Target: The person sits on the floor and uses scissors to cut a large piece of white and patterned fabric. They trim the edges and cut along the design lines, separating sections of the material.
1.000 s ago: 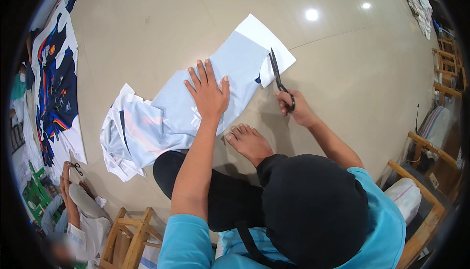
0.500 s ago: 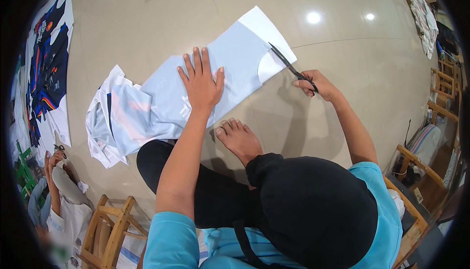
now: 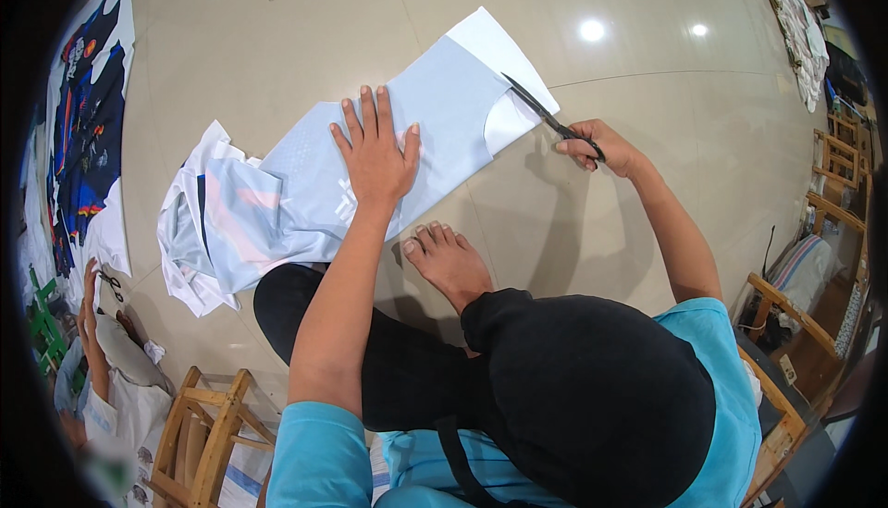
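The cloth (image 3: 444, 101) slants up rightward, its upper end nearer the right hand (image 3: 606, 149), whose grip wraps the scissors (image 3: 548, 118), while the left hand (image 3: 375, 166) rests spread on its middle.

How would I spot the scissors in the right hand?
Find the shiny beige floor, then the pale blue cloth lying on it. By the cloth's upper-right end, the right hand holds long black scissors pointing up and left across it. Another pair shows far left near another person; only this pair reaches the blue cloth.
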Demonstrator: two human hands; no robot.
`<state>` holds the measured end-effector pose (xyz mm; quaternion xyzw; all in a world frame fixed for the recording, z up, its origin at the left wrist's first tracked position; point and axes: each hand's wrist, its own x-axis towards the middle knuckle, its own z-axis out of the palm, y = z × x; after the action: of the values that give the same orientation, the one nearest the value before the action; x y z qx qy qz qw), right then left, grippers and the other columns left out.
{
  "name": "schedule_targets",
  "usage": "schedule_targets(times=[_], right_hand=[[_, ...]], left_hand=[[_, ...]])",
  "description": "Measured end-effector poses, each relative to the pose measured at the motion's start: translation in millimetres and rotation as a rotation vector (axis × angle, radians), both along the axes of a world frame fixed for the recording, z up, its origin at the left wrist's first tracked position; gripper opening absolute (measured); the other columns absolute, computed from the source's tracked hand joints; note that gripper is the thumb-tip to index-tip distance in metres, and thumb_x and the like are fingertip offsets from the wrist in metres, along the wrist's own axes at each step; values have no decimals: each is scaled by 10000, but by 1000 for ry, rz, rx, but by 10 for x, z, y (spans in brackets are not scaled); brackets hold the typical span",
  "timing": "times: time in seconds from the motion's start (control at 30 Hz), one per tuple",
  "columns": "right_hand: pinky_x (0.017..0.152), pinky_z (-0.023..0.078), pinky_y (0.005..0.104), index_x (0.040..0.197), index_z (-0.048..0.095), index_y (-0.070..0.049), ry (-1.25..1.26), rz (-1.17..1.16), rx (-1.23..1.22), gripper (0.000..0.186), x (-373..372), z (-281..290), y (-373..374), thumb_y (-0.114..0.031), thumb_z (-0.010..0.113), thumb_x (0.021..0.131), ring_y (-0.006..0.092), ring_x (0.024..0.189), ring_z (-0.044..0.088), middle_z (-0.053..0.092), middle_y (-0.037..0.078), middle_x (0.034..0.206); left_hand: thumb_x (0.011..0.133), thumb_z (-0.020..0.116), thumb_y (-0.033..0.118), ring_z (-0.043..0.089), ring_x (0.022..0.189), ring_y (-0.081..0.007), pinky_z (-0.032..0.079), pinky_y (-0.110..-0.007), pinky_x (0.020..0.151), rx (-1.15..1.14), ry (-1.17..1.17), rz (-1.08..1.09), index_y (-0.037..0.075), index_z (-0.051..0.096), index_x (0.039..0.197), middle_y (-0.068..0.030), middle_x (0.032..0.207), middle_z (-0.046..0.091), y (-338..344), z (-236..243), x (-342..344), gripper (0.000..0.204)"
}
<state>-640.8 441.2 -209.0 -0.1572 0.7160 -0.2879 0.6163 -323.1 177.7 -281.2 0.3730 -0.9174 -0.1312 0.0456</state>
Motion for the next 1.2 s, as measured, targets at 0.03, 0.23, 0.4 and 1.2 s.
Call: schedule_targets(times=[0.03,0.23,0.4,1.2], right_hand=[[530,392,254,816,632,-118,14,5,11,391,-3,7,-7,-374,903,935,66,535,510,575,-31,643],[525,364,261,816,629,-112,55,32,26,409,-14,26,-25,-380,918,928,66,531,495,562,-32,635],[513,347,266,806,622,-104,84,45,18,409,-18,42,-7,-355,918,932,68,516,480,553,-33,623],[508,355,261,801,628,-108,123,45,5,405,52,40,-167,-367,913,925,68,508,496,553,-30,612]], left_hand=[[1119,512,551,125,1727,-453,55,-705,1361,3,1,0,127,298,1791,-142,1871,231,1,1,-4,822],[1118,519,549,122,1728,-453,61,-708,1359,12,1,-1,126,303,1789,-146,1869,236,-2,17,1,823],[1118,519,552,121,1728,-454,66,-710,1359,7,3,-2,122,306,1787,-147,1867,242,3,1,-6,823],[1112,536,542,145,1724,-456,79,-710,1359,-5,24,1,115,327,1779,-148,1858,272,-7,12,7,819]])
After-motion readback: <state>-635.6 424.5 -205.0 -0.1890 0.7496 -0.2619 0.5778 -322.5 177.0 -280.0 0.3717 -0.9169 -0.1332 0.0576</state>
